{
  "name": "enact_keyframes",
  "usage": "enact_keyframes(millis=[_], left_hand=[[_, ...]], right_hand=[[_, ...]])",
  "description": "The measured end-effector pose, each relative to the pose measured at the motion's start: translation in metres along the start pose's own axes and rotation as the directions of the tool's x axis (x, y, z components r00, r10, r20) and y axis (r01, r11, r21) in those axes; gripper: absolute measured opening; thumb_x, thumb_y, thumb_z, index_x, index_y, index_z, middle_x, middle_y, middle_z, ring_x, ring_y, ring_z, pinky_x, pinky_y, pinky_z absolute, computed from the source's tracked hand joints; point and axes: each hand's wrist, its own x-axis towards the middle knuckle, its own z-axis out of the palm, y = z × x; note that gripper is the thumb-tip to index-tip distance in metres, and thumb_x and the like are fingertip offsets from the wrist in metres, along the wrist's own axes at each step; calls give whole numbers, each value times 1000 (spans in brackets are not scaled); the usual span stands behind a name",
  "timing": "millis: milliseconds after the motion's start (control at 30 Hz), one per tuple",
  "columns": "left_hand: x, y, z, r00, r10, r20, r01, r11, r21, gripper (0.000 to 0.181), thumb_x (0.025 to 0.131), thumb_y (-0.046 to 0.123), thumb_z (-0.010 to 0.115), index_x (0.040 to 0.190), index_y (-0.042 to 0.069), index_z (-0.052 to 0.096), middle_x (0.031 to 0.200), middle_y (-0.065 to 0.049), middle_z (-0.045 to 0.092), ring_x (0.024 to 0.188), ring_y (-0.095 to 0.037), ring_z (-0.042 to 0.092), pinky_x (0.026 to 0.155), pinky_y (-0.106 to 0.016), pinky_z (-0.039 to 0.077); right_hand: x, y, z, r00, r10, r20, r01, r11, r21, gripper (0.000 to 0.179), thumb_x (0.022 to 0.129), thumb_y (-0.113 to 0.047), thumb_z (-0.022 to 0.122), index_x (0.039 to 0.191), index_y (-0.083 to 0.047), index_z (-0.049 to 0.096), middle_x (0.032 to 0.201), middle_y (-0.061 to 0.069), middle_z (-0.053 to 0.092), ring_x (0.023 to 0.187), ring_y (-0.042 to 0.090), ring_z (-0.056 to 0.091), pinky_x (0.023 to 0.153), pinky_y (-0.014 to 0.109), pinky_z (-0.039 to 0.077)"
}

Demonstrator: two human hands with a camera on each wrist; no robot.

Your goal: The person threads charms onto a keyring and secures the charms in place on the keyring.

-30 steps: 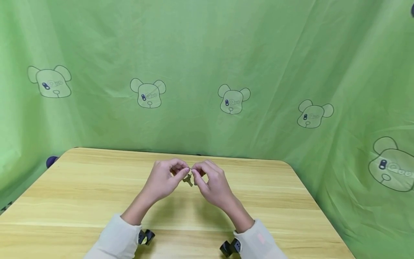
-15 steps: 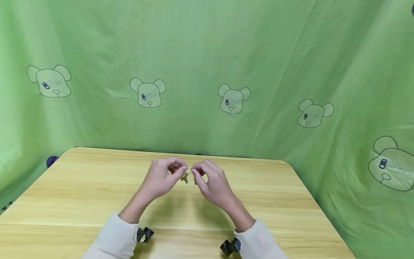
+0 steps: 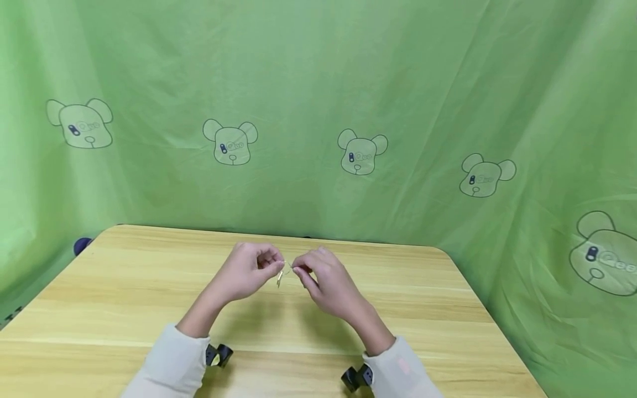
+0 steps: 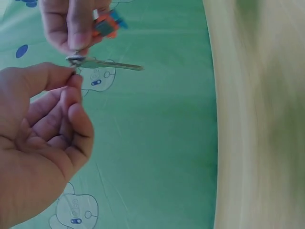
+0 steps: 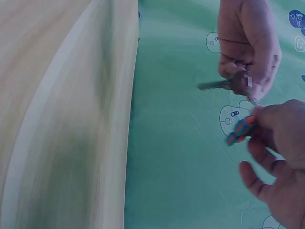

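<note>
Just above the table's far half, both hands meet at a thin metal key ring (image 3: 287, 269). My left hand (image 3: 249, 271) pinches it between thumb and index finger at the left side. A key (image 3: 280, 278) hangs down from the ring beside the left fingertips; the left wrist view shows the key (image 4: 119, 65) edge-on. My right hand (image 3: 324, 281) pinches the ring's right side with thumb and forefinger. A small orange and blue charm (image 5: 242, 130) shows by the right fingers in the right wrist view, blurred; its link to the ring is hidden.
The wooden table (image 3: 149, 298) has rounded far corners. A green curtain (image 3: 298, 72) with printed bear heads hangs behind it and along the right. A black wrist camera (image 3: 219, 355) sits at the left cuff, another camera (image 3: 356, 378) at the right.
My left hand has shifted slightly left, and the gap between the fingertips has widened. The key has swung left and turned edge-on in the head view. My right hand has dipped slightly.
</note>
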Motion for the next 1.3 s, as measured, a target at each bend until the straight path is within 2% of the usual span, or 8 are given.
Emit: enact_keyframes(millis=[100, 267, 367, 600, 767, 900, 1033, 1300], left_hand=[[1, -5, 0, 995, -49, 83, 47, 999, 22, 7, 95, 6, 69, 89, 7, 72, 75, 4, 65, 68, -12, 60, 62, -27, 53], [0, -18, 6, 978, -68, 198, 56, 996, 65, 9, 91, 1, 67, 86, 8, 70, 74, 5, 65, 66, -10, 59, 60, -26, 53], [-2, -25, 11, 958, -87, 272, 68, 995, 78, 12, 89, -2, 67, 84, 8, 70, 72, 5, 64, 64, -8, 57, 59, -25, 51], [-9, -39, 24, 899, -112, 424, 73, 992, 107, 19, 83, -8, 68, 77, 9, 71, 67, 6, 63, 59, -8, 55, 56, -24, 48], [-11, -41, 35, 883, -104, 458, 56, 991, 119, 18, 82, -8, 71, 76, 8, 72, 65, 6, 64, 56, -8, 55, 55, -23, 48], [-11, -41, 44, 885, -115, 451, 62, 989, 131, 22, 82, -11, 67, 75, 9, 72, 65, 4, 66, 55, -8, 55, 54, -23, 47], [-10, -41, 49, 890, -122, 440, 58, 986, 156, 23, 82, -11, 67, 75, 10, 72, 66, 5, 66, 56, -9, 56, 54, -23, 49], [-13, -38, 53, 879, -169, 445, 80, 974, 213, 21, 83, -6, 74, 73, 12, 72, 67, 6, 66, 60, -10, 57, 60, -25, 50]], right_hand=[[0, 1, -2, 988, 33, 152, -27, 999, -39, 5, 98, -11, 69, 100, -9, 73, 92, -3, 71, 84, 13, 58, 78, 31, 49], [-1, 2, -1, 928, 59, 367, -43, 998, -51, 7, 98, -10, 70, 101, -7, 75, 92, -2, 71, 86, 13, 59, 80, 30, 51], [-3, 4, 5, 878, 63, 474, -61, 998, -19, 8, 96, -5, 70, 102, -6, 75, 95, 0, 72, 87, 13, 62, 82, 27, 53], [-11, 0, 20, 729, 124, 673, -211, 976, 49, 11, 94, 2, 67, 98, -5, 74, 93, -1, 72, 82, 5, 61, 80, 18, 53], [-16, 1, 25, 659, 179, 730, -285, 958, 22, 10, 93, 0, 69, 89, -9, 71, 81, -9, 64, 71, 1, 55, 71, 16, 51], [-20, 3, 26, 629, 216, 746, -306, 952, -18, 13, 91, -1, 72, 85, -12, 69, 77, -12, 60, 68, 1, 54, 68, 16, 50], [-21, 7, 26, 611, 234, 756, -314, 949, -41, 12, 91, -3, 73, 85, -12, 69, 75, -12, 58, 66, 2, 53, 67, 17, 49], [-22, 7, 28, 606, 223, 763, -311, 950, -31, 14, 90, -5, 77, 84, -14, 67, 73, -12, 57, 65, 1, 52, 65, 17, 49]])
